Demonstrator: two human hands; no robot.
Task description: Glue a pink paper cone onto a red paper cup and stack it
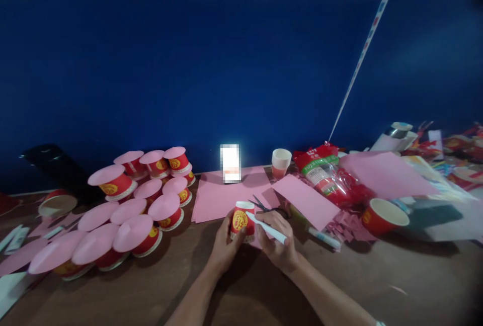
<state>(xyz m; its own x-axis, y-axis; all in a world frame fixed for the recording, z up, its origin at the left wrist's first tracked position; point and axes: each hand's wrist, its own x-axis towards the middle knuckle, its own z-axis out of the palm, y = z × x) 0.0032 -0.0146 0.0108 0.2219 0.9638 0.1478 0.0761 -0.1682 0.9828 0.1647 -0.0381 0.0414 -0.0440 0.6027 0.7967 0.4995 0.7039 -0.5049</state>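
So my left hand (225, 243) is curled partway closed around a red paper cup (240, 220), held straight ahead of me with its narrow end up. My right hand (281, 245) has a tight pinch on a white tube (272, 230), tip pointing at the cup's upper side from about 3 o'clock. Can't tell if it's actually touching, or if it's glue or a marker. I'd call this the step of working the tube on the cup; next move calls for a steady cup and a light touch, since thin paper could dent.

The finished-looking cups (151, 240) at 9 to 10 o'clock wear smooth, matte pink discs (132, 233) like wide, shallow hats. Flat pink sheets (211, 197) lie at 12, dark scissors (259, 204) just behind my right hand, and crinkly pink scraps (349, 226) around 3 on the brown table (241, 303).
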